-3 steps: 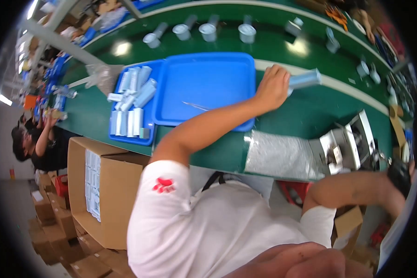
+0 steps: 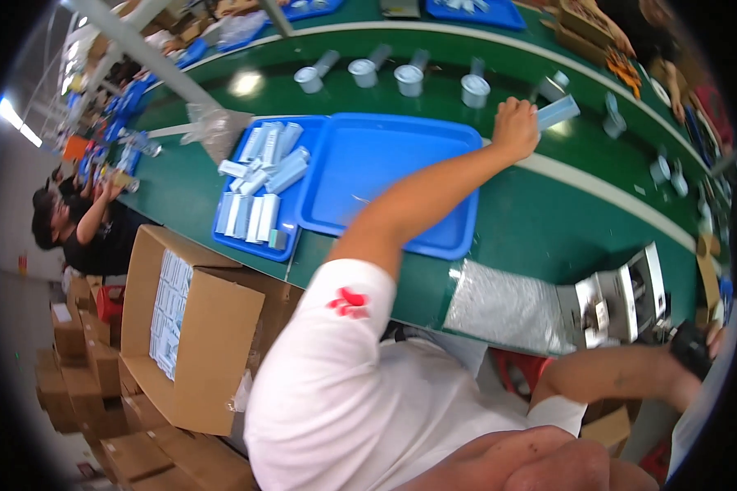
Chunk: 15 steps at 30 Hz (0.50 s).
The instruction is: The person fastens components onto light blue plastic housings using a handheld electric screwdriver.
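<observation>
My left hand [image 2: 516, 129], arm stretched out over the green work surface, is closed round a slim light-blue box [image 2: 558, 113] that sticks out to its right. Beyond this hand stand a small white-topped container [image 2: 556, 83] and a white cup [image 2: 475, 90] with a light-blue piece behind it. Under my left arm is a blue tray [image 2: 385, 123] with a thin pale strip in it. At the far right edge is my right hand [image 2: 715, 337], mostly cut off, with a black band [image 2: 690, 348] at the wrist. Its fingers are hidden.
Left of the blue tray, a second blue tray [image 2: 219, 219] holds several light-blue and white boxes. A clear plastic bag [image 2: 508, 304] lies near the front edge, beside an opened white carton [image 2: 648, 282]. A large cardboard box [image 2: 221, 352] stands at left. Another person [image 2: 90, 225] works farther left.
My left hand has moved farther out across the surface, still gripping the light-blue box. The whole view has shifted, so the trays and cups appear lower and farther right.
</observation>
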Tool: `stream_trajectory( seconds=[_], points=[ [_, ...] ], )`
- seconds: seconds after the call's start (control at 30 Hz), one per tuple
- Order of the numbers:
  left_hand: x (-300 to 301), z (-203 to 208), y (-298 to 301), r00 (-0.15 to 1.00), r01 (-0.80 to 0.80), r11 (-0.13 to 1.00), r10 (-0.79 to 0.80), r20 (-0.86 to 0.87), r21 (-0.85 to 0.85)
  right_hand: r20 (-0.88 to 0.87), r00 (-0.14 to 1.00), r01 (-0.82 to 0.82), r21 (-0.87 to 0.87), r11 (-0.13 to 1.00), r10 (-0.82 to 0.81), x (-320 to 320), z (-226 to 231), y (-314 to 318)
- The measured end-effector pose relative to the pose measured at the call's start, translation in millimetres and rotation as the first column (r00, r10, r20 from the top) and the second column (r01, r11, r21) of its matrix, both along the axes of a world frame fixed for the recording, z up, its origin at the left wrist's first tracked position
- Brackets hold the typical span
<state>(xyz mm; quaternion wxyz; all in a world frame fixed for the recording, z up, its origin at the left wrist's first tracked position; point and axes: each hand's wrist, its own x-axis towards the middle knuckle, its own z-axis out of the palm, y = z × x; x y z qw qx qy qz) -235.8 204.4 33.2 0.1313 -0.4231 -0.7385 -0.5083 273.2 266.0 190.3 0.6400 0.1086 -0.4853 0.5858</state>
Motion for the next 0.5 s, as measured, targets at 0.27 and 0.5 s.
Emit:
stream_trajectory(
  seconds=[0.27,0.5],
  points=[
    [-94,32,9,0.949,-0.277,0.616,0.294,-0.111,-0.737,0.396,0.839,0.439,-0.09,0.894,-0.373,-107,24,-66],
    [-109,32,-80,0.954,0.091,0.913,0.034,0.297,-0.397,0.242,0.962,-0.09,-0.162,0.983,0.128,-85,34,-34]
  ],
)
